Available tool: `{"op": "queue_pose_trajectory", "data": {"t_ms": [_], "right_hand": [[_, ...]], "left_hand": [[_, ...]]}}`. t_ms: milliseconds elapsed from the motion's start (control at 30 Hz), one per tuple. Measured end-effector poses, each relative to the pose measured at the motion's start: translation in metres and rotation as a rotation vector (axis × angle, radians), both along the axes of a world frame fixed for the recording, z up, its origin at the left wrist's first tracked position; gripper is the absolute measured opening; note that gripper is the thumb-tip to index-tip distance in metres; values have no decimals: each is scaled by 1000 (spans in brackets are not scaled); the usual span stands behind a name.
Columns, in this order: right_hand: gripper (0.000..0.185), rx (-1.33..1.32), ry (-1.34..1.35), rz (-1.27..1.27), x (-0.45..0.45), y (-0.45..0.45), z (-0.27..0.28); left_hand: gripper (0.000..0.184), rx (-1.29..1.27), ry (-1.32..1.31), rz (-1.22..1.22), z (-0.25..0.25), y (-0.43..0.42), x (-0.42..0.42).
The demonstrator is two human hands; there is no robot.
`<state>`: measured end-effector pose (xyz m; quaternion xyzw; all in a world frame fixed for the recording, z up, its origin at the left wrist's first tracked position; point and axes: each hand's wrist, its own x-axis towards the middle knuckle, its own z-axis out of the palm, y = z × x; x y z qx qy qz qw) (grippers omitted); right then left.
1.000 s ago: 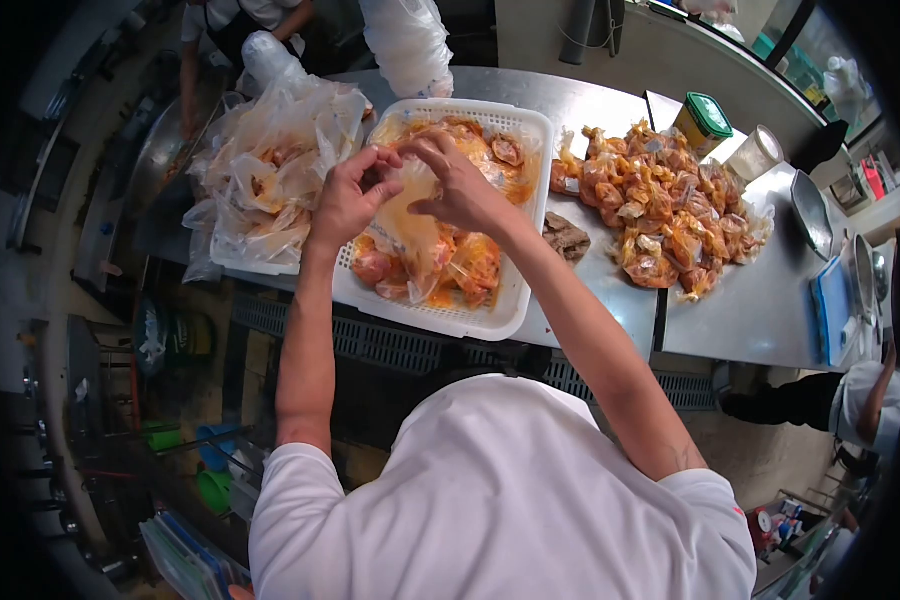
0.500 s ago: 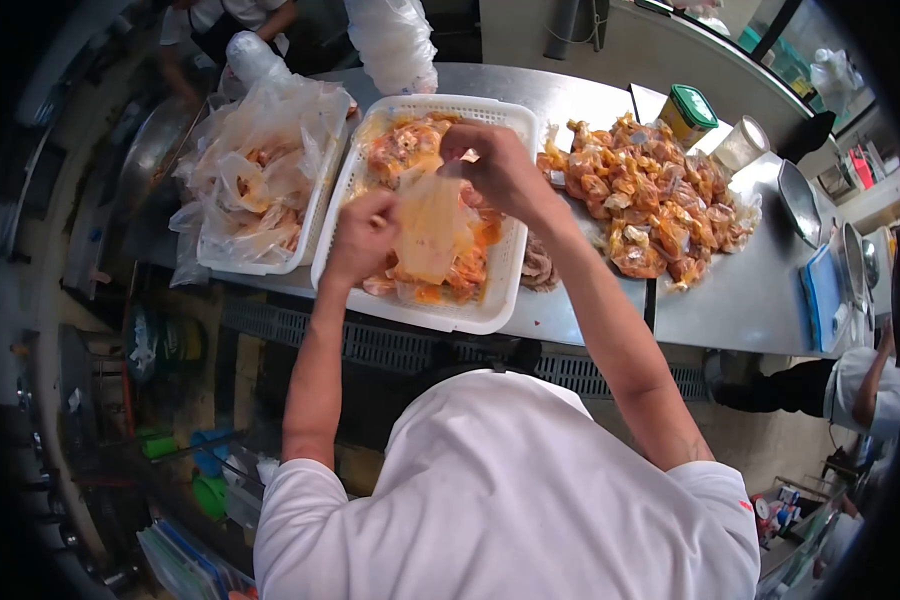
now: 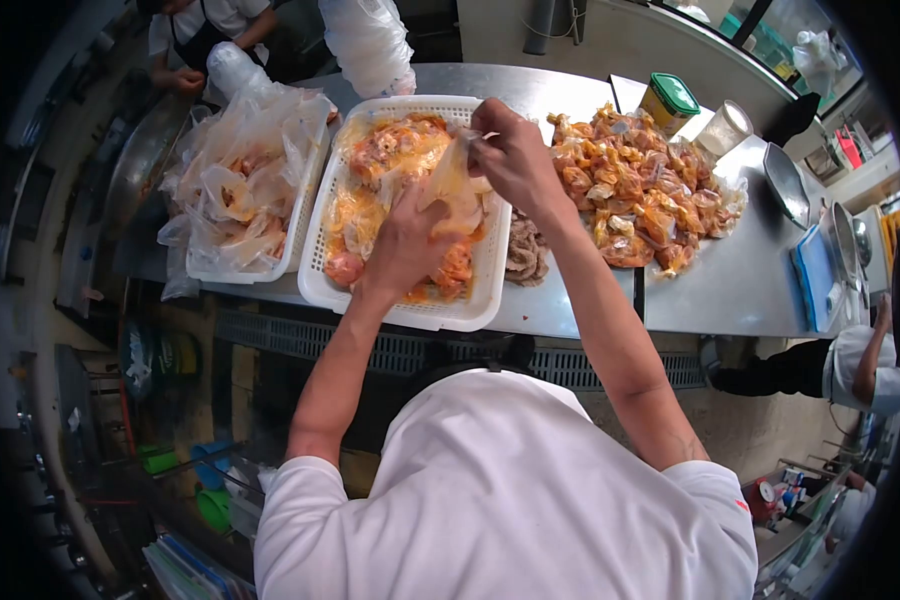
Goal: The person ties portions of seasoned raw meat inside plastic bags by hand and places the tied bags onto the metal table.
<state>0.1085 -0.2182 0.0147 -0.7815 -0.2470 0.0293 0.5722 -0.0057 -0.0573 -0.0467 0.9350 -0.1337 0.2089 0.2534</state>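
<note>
A clear plastic bag, smeared orange, hangs over a white perforated basket. My right hand is closed on the bag's top, above the basket's right side. My left hand is beside the bag's lower part, low over the basket, with thumb and fingers apart; some fingertips are hidden. Orange-coated raw meat pieces lie in the basket, some under plastic film.
Left stands another white basket heaped with plastic bags. Right are a pile of bagged orange meat, greyish meat, a green-lidded tub and a black tray. A co-worker stands behind the table at upper left.
My left hand has moved right and forward, beside the bag, and its fingers have spread. The bag, spread between both hands before, now hangs gathered from my right hand. The view has shifted slightly.
</note>
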Motion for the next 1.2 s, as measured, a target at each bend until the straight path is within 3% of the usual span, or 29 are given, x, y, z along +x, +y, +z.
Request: {"op": "queue_pose_trajectory", "data": {"t_ms": [100,167,233,300,367,400,433,500,600,633,700,733,767,833,867,933,967,1033,1100,1133,1167,1200], "right_hand": [[12,-161,-155,-111,13,-21,-9],[11,-132,-182,-141,9,-22,-5],[11,-3,-184,-128,5,-14,-2],[10,118,63,122,-4,-11,1],[31,188,-16,162,-3,-11,-17],[31,184,-21,157,-4,-12,-21],[36,280,-243,59,-10,-13,-25],[42,371,-454,-33,-19,-10,-45],[47,36,-131,200,-26,0,-83],[47,37,-135,199,-26,2,-87],[30,178,354,263,-29,6,-95],[30,182,358,260,-27,8,-103],[26,166,377,244,-23,10,-110],[23,155,393,219,-17,13,-114],[25,161,283,182,-17,12,-114],[27,158,181,162,-19,13,-116],[30,25,180,200,-15,14,-115],[33,-109,174,254,-16,20,-100],[36,-426,-38,381,-22,20,-68],[37,-351,-214,476,-13,15,-90],[37,-354,-219,475,-5,12,-103],[35,-437,-403,468,0,9,-113]], "left_hand": [[25,-141,151,85,13,29,10],[27,-194,177,127,33,27,12],[29,-426,-30,22,44,1,23],[29,-471,-63,12,35,-12,36],[30,-413,-21,2,19,-9,50],[28,-393,32,58,27,-7,51],[28,-399,35,55,33,-10,51],[25,-808,60,-87,48,-13,45],[20,-876,21,-146,56,-22,45],[21,-904,-14,-151,54,-22,49],[22,-955,-86,-85,33,6,67],[22,-1003,-154,-18,35,19,69],[26,-868,-146,180,35,32,61],[39,-641,-262,216,54,34,41],[39,-644,-259,216,62,29,33],[47,-210,-246,-221,71,17,18],[47,-210,-250,-204,66,11,15],[55,335,-138,-178,41,5,12],[48,274,-15,-126,-12,44,26],[49,302,186,-139,-31,69,31],[50,327,387,-156,-38,82,34],[50,326,384,-157,-32,85,32]]}}
